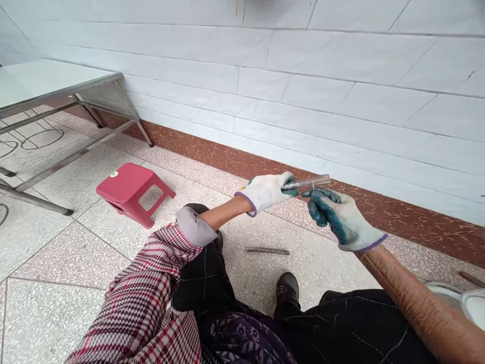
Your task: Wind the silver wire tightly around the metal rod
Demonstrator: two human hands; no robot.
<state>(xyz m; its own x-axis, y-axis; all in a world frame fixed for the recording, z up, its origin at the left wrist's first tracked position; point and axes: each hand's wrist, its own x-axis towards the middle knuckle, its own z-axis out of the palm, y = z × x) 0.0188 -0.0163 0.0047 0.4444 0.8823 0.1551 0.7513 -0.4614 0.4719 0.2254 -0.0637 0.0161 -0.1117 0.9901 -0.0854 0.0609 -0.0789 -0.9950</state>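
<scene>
- While the person is seated low with knees raised, a short metal rod (306, 182) is held out in front of the body, roughly level, above the floor (76, 242) and before the wall's brown skirting band (197, 146).
- The left hand (267, 192), in a white knit glove, is closed around the near end of the rod; the fingers are wrapped tight, apparently so that the rod is kept steady.
- The right hand (341, 217), in a glove with a green coated palm, is placed just under the rod's far end; its fingers are loosely curled and partly spread, and the fingertips appear to touch the rod. A firm pinch cannot be confirmed.
- A second rod (267, 251) is left lying flat on the floor, below the held rod and near a dark shoe (287, 290).
- A red plastic stool (131, 192) is tipped onto its side, well to the left of the held rod.
- A metal-framed table (56, 83) is set farther left, against the wall.
- The floor is speckled terrazzo in large slabs; the wall (341, 76) is faced with pale tiles.
</scene>
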